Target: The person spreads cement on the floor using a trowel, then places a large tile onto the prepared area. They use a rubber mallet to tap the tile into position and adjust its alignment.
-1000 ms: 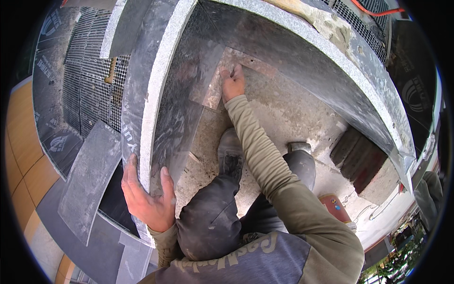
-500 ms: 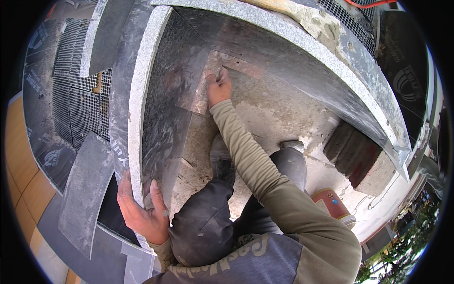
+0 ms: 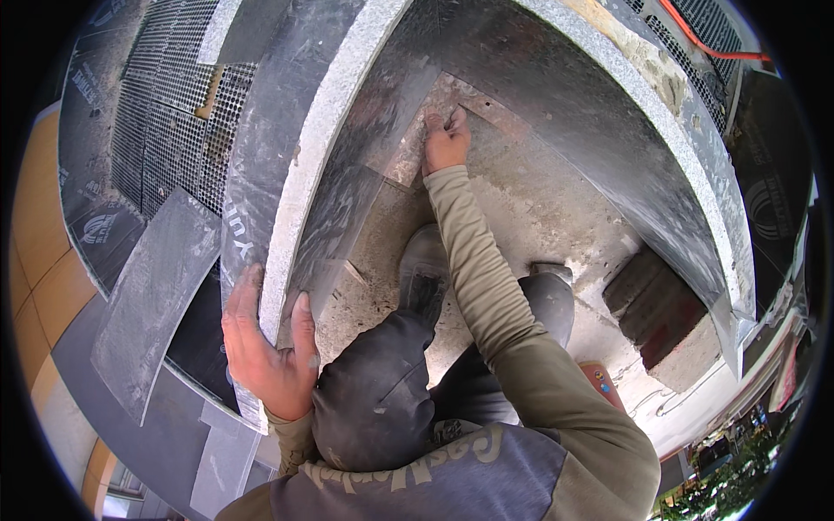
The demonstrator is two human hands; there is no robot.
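My left hand clasps the near end of a grey granite slab, which stands on edge at the left. Its thumb lies along the inner face and its fingers are on the outer side. My right hand reaches down into the corner where this slab meets a second upright granite slab. Thumb and fingers are drawn together there, just over an L-shaped flat reddish-brown strip lying along the foot of both slabs. Whatever the fingertips pinch, if anything, is too small to make out.
Between my knees and the slabs lies a dusty concrete floor. A dark rectangular block rests at the right by the second slab. Beyond the left slab are black dimpled sheeting and a loose grey stone piece. An orange cable crosses the upper right.
The view has shifted, so the slabs and floor appear farther right and higher. My right hand stays at the inner corner, and my left still grips the slab's near end.
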